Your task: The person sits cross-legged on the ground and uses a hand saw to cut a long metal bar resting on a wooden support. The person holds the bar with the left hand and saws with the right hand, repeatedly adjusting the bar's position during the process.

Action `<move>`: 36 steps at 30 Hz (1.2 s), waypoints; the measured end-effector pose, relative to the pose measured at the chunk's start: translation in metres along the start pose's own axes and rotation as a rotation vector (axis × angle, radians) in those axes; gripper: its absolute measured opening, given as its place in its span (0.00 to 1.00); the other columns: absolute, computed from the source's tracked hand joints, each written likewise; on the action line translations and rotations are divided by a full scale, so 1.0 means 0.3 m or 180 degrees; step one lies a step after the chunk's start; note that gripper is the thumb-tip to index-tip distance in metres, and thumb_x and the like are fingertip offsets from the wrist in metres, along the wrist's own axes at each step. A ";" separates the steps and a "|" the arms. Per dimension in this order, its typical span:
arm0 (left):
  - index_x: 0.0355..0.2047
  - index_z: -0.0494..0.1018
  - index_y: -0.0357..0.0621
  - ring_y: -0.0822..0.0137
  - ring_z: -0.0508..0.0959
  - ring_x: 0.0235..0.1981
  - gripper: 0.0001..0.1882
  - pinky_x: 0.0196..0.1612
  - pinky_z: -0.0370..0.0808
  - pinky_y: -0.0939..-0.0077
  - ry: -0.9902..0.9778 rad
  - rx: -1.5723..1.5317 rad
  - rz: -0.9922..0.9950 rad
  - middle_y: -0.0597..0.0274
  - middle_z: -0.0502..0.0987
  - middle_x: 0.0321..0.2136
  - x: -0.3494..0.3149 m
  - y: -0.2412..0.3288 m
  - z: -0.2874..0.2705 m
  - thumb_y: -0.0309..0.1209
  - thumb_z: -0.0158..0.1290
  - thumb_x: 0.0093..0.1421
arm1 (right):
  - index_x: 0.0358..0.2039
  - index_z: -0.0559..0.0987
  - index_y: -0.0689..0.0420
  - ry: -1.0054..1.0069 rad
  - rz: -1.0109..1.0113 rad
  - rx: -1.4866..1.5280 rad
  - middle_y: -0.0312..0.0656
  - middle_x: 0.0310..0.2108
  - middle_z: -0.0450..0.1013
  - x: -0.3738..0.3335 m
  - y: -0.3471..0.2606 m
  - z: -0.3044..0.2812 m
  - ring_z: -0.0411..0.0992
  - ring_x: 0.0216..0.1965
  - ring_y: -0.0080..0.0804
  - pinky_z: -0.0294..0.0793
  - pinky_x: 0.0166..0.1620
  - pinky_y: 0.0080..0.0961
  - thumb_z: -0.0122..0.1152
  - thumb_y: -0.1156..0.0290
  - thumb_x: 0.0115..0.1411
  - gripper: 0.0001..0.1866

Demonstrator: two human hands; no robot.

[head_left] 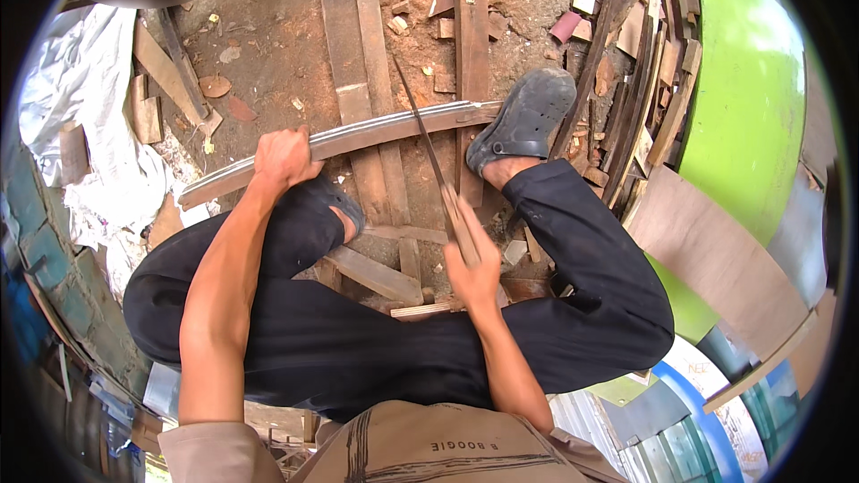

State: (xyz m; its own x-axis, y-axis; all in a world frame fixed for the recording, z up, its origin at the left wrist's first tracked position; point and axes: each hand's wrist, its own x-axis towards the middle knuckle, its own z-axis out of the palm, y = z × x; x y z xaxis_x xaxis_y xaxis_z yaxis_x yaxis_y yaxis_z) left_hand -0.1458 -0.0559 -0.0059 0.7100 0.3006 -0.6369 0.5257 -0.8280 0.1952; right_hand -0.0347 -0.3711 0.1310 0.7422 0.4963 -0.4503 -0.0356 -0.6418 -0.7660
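Note:
A long wooden strip (380, 131) with pale lines along its top lies across the boards in front of me. My left hand (284, 157) is closed over its left part. Under my dark clog (531, 114), or close against it, is the strip's right end; I cannot tell which. My right hand (474, 261) grips the wooden handle of a handsaw (428, 145). The narrow blade points away from me and crosses the strip right of its middle. How deep the teeth sit in the wood does not show.
Loose boards (343, 27) and a long plank (471, 22) lie on the dirt floor beneath and beyond the strip. Wood scraps (626, 107) pile up at the right beside a green panel (741, 98). White sheeting (85, 80) lies at the left.

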 end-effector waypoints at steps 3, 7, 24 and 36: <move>0.36 0.79 0.36 0.44 0.85 0.31 0.23 0.38 0.82 0.53 -0.0035 0.0104 -0.0057 0.40 0.83 0.27 -0.004 0.006 -0.010 0.46 0.59 0.53 | 0.63 0.71 0.73 -0.0160 0.0488 0.0207 0.58 0.58 0.75 -0.251 -0.109 -0.184 0.73 0.62 0.41 0.67 0.64 0.31 0.49 0.89 0.56 0.31; 0.37 0.79 0.35 0.44 0.85 0.32 0.23 0.39 0.82 0.54 -0.0112 0.0037 -0.0014 0.41 0.83 0.28 0.021 0.030 -0.025 0.46 0.59 0.52 | 0.64 0.71 0.69 0.0096 0.0163 0.0289 0.56 0.59 0.76 0.065 0.027 0.027 0.72 0.64 0.41 0.69 0.63 0.29 0.53 0.86 0.54 0.33; 0.32 0.84 0.36 0.42 0.85 0.38 0.25 0.45 0.81 0.53 -0.0069 0.0097 -0.0068 0.38 0.83 0.32 0.012 0.004 -0.050 0.49 0.61 0.48 | 0.64 0.74 0.59 0.0319 -0.0311 0.0637 0.55 0.55 0.78 0.179 0.123 0.115 0.79 0.55 0.39 0.75 0.55 0.29 0.57 0.77 0.54 0.33; 0.34 0.84 0.36 0.41 0.84 0.39 0.27 0.46 0.80 0.52 0.0030 0.0165 0.0016 0.37 0.83 0.33 0.021 0.018 -0.027 0.51 0.62 0.48 | 0.66 0.74 0.48 0.0547 -0.0217 0.0207 0.59 0.48 0.79 0.170 0.046 0.104 0.82 0.44 0.53 0.79 0.47 0.36 0.58 0.72 0.55 0.34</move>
State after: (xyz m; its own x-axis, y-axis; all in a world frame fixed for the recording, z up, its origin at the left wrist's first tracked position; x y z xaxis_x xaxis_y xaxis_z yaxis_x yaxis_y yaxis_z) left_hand -0.1346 -0.0547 -0.0028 0.7169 0.3006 -0.6290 0.4974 -0.8528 0.1593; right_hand -0.0181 -0.3364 0.0832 0.8475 0.4267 -0.3158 -0.0205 -0.5683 -0.8226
